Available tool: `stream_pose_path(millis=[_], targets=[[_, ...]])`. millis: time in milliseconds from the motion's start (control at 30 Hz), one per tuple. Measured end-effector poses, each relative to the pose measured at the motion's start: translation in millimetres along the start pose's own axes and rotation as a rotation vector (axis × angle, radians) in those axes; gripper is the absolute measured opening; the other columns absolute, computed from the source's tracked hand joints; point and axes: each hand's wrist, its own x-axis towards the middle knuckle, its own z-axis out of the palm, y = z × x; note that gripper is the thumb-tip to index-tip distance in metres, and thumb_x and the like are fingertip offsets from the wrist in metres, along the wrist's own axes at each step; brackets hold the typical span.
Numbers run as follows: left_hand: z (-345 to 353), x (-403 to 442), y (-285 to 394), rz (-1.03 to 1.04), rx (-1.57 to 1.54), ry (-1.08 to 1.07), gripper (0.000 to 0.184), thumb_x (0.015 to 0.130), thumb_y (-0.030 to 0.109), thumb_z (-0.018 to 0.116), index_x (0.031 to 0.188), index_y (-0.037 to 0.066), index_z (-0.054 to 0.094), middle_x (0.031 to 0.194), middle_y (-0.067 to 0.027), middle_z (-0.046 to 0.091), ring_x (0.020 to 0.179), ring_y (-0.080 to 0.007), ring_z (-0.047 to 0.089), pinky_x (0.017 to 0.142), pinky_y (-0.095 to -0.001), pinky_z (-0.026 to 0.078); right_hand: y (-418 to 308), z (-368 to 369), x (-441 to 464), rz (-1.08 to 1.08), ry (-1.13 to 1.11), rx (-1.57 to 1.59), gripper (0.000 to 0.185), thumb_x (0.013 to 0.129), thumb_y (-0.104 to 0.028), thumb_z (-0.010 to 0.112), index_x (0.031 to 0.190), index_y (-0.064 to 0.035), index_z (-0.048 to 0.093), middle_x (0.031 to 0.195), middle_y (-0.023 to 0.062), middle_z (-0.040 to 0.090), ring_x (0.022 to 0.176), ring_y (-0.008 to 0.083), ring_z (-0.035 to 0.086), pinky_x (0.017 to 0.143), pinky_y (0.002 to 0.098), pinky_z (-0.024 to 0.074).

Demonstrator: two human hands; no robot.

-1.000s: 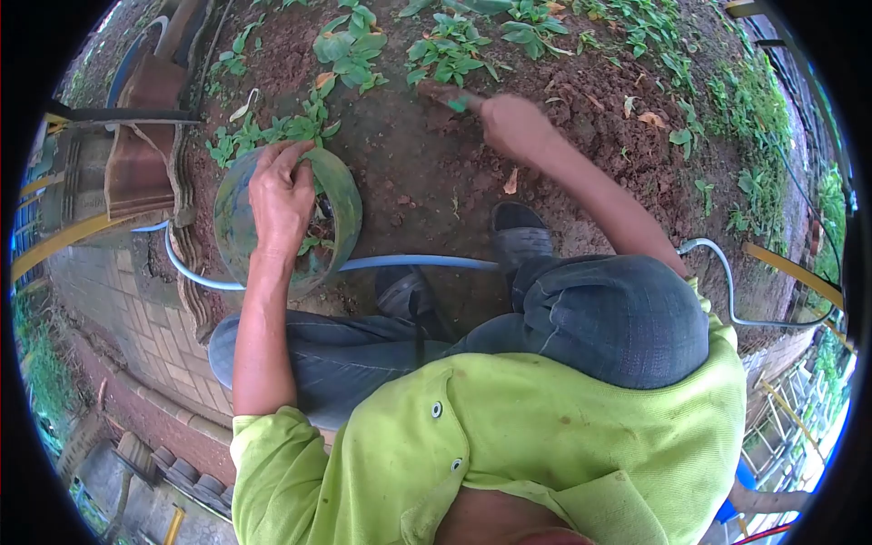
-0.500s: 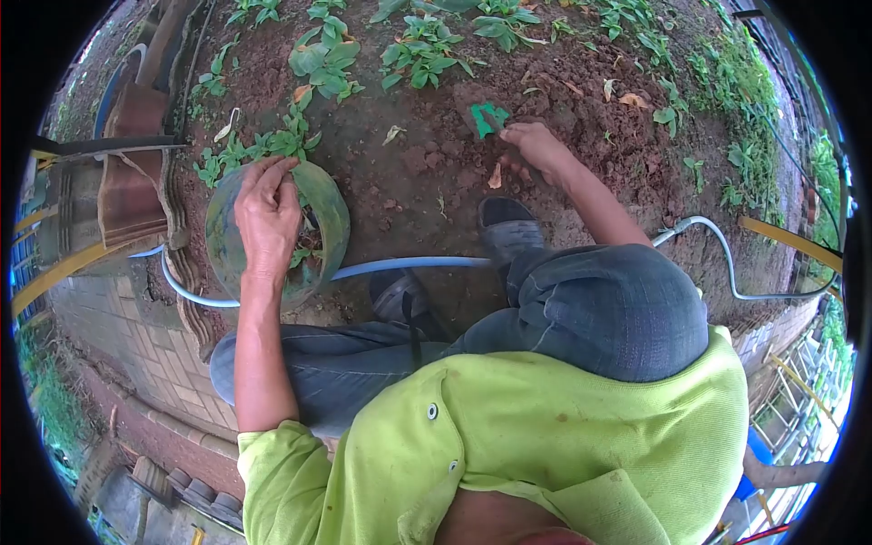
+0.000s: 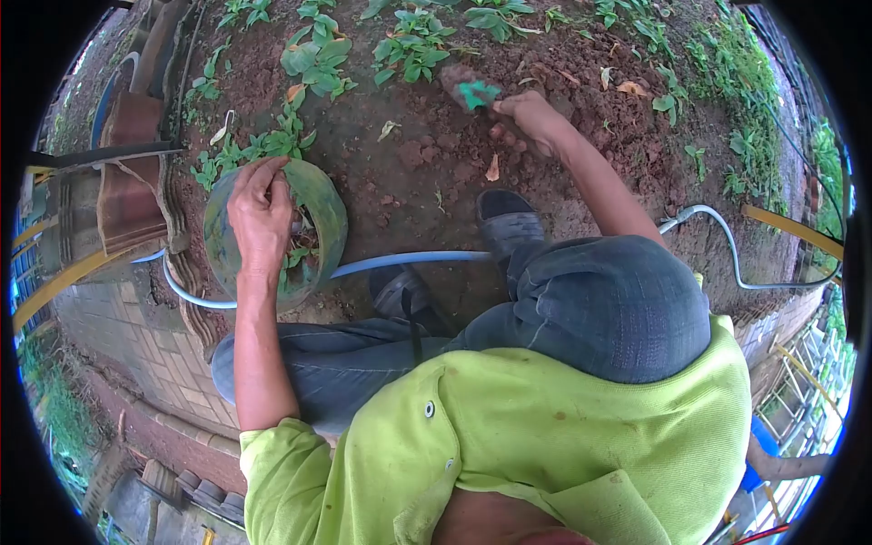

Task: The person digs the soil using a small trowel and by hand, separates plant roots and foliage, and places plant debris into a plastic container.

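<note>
My left hand [image 3: 262,213] is closed on the upper rim of a round, greenish, dirt-stained bucket [image 3: 331,213]. Some green leaves and dry bits [image 3: 296,261] show inside it; my hand and wrist hide the rest. Over on the right, my right hand [image 3: 536,120] grips a hand trowel [image 3: 477,94] with a green part near the blade. Its tip is brown with soil and blurred, at the loose reddish earth [image 3: 522,77]; whether it is in the soil I cannot tell. The trowel's handle is mostly hidden in my fingers.
Leafy plants [image 3: 413,50] grow in the bed ahead, with more leaves [image 3: 263,145] beside the bucket. A pale blue hose [image 3: 409,261] crosses in front of my sandals [image 3: 509,222]. Roof tiles [image 3: 134,191] edge the bed at left, beside brick paving [image 3: 136,336].
The trowel and my right hand have moved slightly forward and left, and the soil-covered blade shows more. My left hand stays on the bucket rim.
</note>
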Motion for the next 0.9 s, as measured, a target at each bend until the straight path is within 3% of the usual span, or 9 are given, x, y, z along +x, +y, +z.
stream_pose_path(millis=[133, 200, 233, 300, 333, 467, 533, 767, 900], targets=[[2.5, -1.1, 1.1, 0.029, -0.009, 0.001, 0.02, 0.084, 0.002, 0.057, 0.1, 0.0, 0.069, 0.101, -0.0146, 0.066, 0.093, -0.0298, 0.064, 0.084, -0.0341, 0.048, -0.3, 18.4, 13.9, -0.059, 0.073, -0.085, 0.018, 0.095, -0.017, 0.05, 0.094, -0.0005, 0.058, 0.07, 0.0082, 0.061, 0.045, 0.0078, 0.047, 0.036, 0.0239, 0.032], [3.8, -2.2, -1.5, 0.024, -0.002, -0.01, 0.02, 0.084, 0.002, 0.057, 0.1, 0.0, 0.069, 0.101, -0.0146, 0.066, 0.094, -0.0299, 0.064, 0.085, -0.0341, 0.048, 0.7, 33.8, 22.0, -0.106, 0.164, -0.293, 0.019, 0.093, -0.016, 0.052, 0.091, 0.0017, 0.058, 0.07, 0.0134, 0.063, 0.049, 0.0205, 0.056, 0.042, 0.0351, 0.0413], [4.2, -1.6, -2.1, 0.02, 0.005, -0.011, 0.02, 0.084, 0.002, 0.056, 0.1, 0.0, 0.069, 0.101, -0.0146, 0.066, 0.094, -0.03, 0.064, 0.085, -0.0342, 0.048, 4.9, 37.0, 21.7, -0.108, 0.164, -0.294, 0.019, 0.093, -0.016, 0.052, 0.091, 0.0017, 0.058, 0.07, 0.0134, 0.063, 0.049, 0.0205, 0.056, 0.042, 0.0351, 0.0413], [3.3, -0.9, -1.6, 0.02, 0.002, -0.011, 0.02, 0.084, 0.002, 0.056, 0.1, 0.0, 0.069, 0.101, -0.0146, 0.066, 0.094, -0.03, 0.064, 0.085, -0.0341, 0.048, 18.7, 47.4, 13.5, -0.648, 0.292, -0.813, 0.022, 0.088, -0.012, 0.049, 0.089, 0.0069, 0.06, 0.074, 0.0235, 0.064, 0.068, 0.04, 0.064, 0.062, 0.0482, 0.0504], [2.4, -1.1, -1.4, 0.018, -0.001, -0.013, 0.02, 0.084, 0.002, 0.056, 0.1, 0.001, 0.069, 0.101, -0.0146, 0.066, 0.094, -0.03, 0.064, 0.085, -0.0341, 0.048, 10.8, 57.7, -3.2, -0.599, 0.297, -0.805, 0.026, 0.089, -0.016, 0.048, 0.086, 0.0067, 0.061, 0.08, 0.0288, 0.063, 0.082, 0.045, 0.063, 0.075, 0.0514, 0.0487], [-0.4, -1.6, 0.5, -0.005, 0.008, -0.009, 0.021, 0.084, 0.002, 0.057, 0.101, 0.001, 0.069, 0.101, -0.0142, 0.066, 0.094, -0.0296, 0.064, 0.085, -0.034, 0.048, 7.1, 63.7, -14.6, -0.626, 0.222, -0.779, 0.028, 0.089, -0.016, 0.047, 0.086, 0.006, 0.063, 0.083, 0.0292, 0.063, 0.087, 0.0458, 0.062, 0.079, 0.0515, 0.0478], [-2.1, -1.9, -1.3, 0.022, -0.001, 0.007, 0.021, 0.084, 0.002, 0.057, 0.101, 0.001, 0.069, 0.101, -0.0139, 0.066, 0.093, -0.0294, 0.064, 0.083, -0.034, 0.048, 7.6, 52.1, -21.1, -0.52, 0.31, -0.83, 0.029, 0.087, -0.016, 0.046, 0.084, 0.0068, 0.064, 0.086, 0.0316, 0.063, 0.091, 0.047, 0.061, 0.082, 0.0503, 0.0475], [0.4, 0.8, 2.4, 0.002, 0.009, -0.013, 0.021, 0.084, 0.002, 0.057, 0.101, 0.002, 0.069, 0.1, -0.0142, 0.067, 0.091, -0.0291, 0.065, 0.082, -0.0343, 0.049, -3.6, 47.9, 17.0, -0.378, 0.347, -0.872, 0.024, 0.081, -0.012, 0.051, 0.085, 0.0072, 0.065, 0.09, 0.0304, 0.064, 0.088, 0.0419, 0.065, 0.077, 0.0484, 0.0513], [0.8, -1.7, -2.8, 0.018, 0.01, -0.021, 0.02, 0.084, 0.002, 0.057, 0.101, 0.002, 0.069, 0.1, -0.0142, 0.067, 0.091, -0.0291, 0.065, 0.083, -0.0342, 0.048, 7.6, 80.5, -4.1, -0.615, 0.331, -1.135, 0.022, 0.079, -0.005, 0.048, 0.093, 0.0087, 0.059, 0.09, 0.0303, 0.065, 0.088, 0.0436, 0.064, 0.077, 0.0489, 0.0517]])
